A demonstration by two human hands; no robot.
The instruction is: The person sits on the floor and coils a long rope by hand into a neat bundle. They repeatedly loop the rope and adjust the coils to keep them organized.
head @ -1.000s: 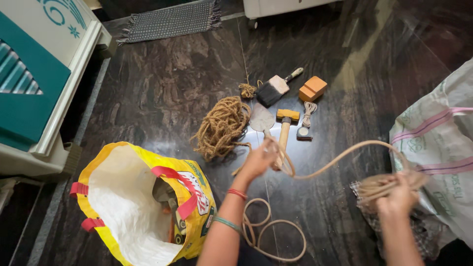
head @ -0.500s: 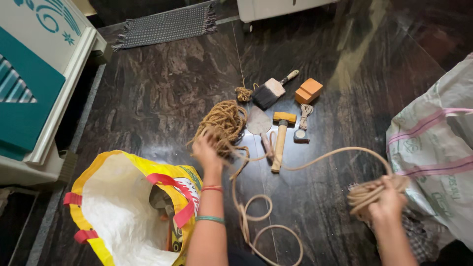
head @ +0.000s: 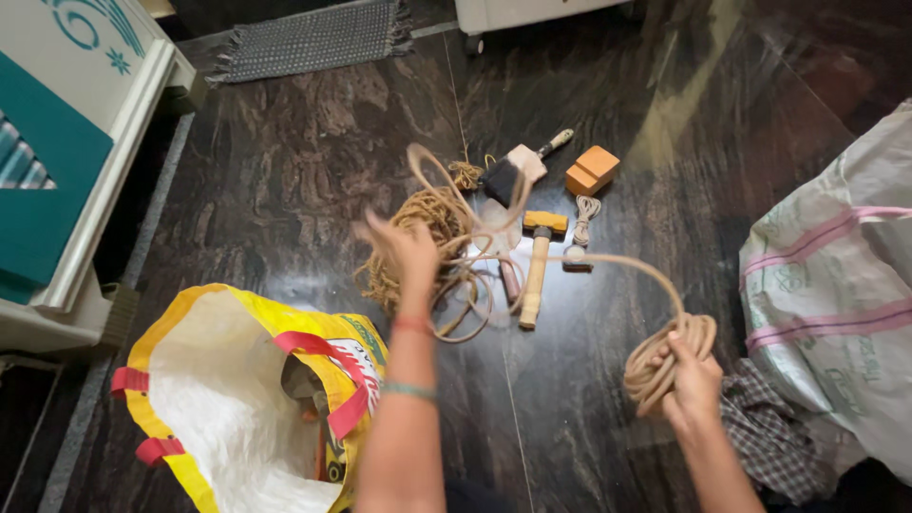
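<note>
Coils of tan rope (head: pixel 665 366) sit gripped in the right hand (head: pixel 692 382) (most gathered); farther left, the left hand (head: pixel 410 249), closed on the trailing length, has loose loops left above the floor (head: pixel 285 171).

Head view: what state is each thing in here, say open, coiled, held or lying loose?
Cord: partly coiled, coil held in right hand, free end swinging from left hand.
Yellow bag: open, standing on the floor.
Coir rope: loose bundle on the floor.
Mallet: lying flat.
Brush: lying flat.
Orange block: resting on the floor.
White sack: slumped at right.
</note>
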